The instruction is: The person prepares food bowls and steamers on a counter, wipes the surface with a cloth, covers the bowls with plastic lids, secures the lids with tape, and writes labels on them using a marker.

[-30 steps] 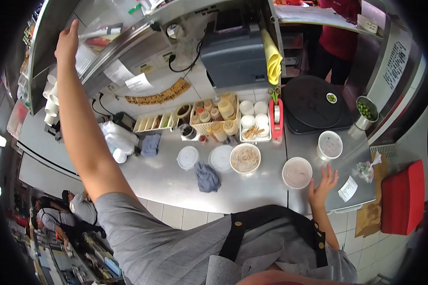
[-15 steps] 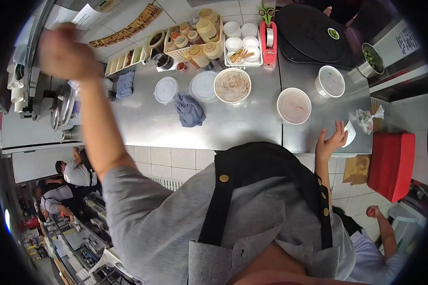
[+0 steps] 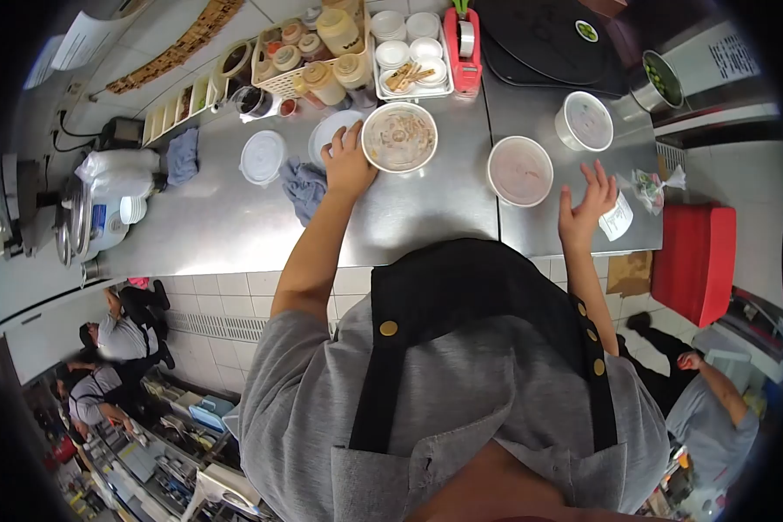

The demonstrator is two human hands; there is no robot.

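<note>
Our left hand (image 3: 350, 167) was at the bowl (image 3: 400, 137), hold unclear; right hand (image 3: 589, 207) spread wide! Bowl seemed slick, best side-cupped.

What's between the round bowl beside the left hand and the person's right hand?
In the head view, a second round bowl stands on the steel counter between the first bowl and the right hand.
</note>
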